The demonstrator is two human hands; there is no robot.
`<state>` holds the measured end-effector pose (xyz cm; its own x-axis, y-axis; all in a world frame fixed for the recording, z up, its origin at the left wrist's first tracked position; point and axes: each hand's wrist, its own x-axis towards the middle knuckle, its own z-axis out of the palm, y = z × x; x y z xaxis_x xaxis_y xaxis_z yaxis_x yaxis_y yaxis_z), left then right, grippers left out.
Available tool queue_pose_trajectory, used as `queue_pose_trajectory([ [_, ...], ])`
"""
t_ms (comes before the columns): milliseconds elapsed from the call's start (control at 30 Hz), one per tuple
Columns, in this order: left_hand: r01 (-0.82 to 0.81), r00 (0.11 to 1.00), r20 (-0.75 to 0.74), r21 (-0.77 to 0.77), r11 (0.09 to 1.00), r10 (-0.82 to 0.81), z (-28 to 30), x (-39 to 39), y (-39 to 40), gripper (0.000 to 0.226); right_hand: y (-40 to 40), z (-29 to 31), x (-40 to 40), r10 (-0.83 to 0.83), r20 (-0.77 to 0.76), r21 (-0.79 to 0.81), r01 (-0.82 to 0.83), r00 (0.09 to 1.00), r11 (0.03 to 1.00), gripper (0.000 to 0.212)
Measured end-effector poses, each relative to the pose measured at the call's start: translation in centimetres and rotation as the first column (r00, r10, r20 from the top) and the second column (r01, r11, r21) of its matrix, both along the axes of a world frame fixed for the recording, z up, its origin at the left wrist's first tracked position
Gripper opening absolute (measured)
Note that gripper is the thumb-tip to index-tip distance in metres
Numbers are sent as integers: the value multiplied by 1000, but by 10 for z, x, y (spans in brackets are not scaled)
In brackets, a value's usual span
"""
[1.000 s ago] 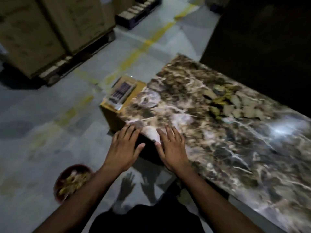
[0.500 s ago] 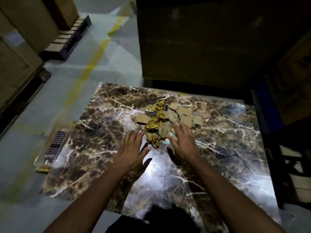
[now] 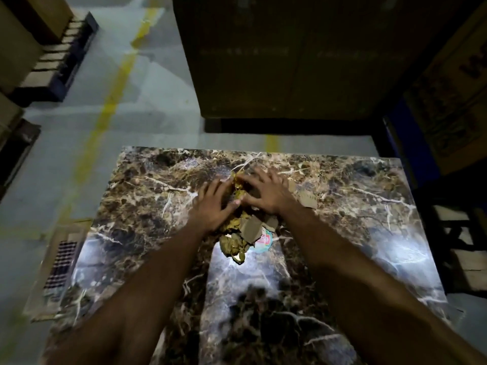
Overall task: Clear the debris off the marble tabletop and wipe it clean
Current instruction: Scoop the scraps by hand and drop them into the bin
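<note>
both spread flat, fingers straight, left hand (image 3: 212,205) and right hand (image 3: 266,192), on the heap of gold foil and brown cardboard scraps (image 3: 241,234) atop the brown veined marble tabletop (image 3: 147,206); gripping nothing, seemingly.

Marble tabletop (image 3: 147,206) — dark brown, veined white; debris (image 3: 234,243) gold and tan cardboard; grey floor (image 3: 79,122) with a yellow stripe (image 3: 105,111)

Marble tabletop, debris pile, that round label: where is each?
marble tabletop (image 3: 395,246), head view, bare lit surface at right.
debris pile (image 3: 233,245), head view, crumpled gold lump nearest.
round label (image 3: 264,239), head view, its pink print.
</note>
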<state>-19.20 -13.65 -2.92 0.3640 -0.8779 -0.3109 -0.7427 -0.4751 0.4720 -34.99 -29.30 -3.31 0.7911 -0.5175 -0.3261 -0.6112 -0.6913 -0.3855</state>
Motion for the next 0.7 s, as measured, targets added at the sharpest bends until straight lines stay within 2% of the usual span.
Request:
queue_pose_trajectory([
  [133,41,998,49,-39,998,-39,-16,-17,8,67,24,-16,-10,-2,34,-53,4,999,999,76],
  [400,97,995,31,-152,984,-93,-38,-72,80,57,105,-37,-72,-30,104,-133,44,994,990,61],
  [500,127,991,-4,-180,975,-130,-40,-85,105,57,134,-38,-94,-37,121,-95,48,992,994,60],
  [600,144,987,-20,-299,943,-157,-33,-85,120,58,149,-25,-108,-73,180,-17,78,981,997,58],
  [700,38,997,-47,-397,917,-61,-20,-76,119,59,137,-1,-117,-189,328,20,193,926,981,46],
])
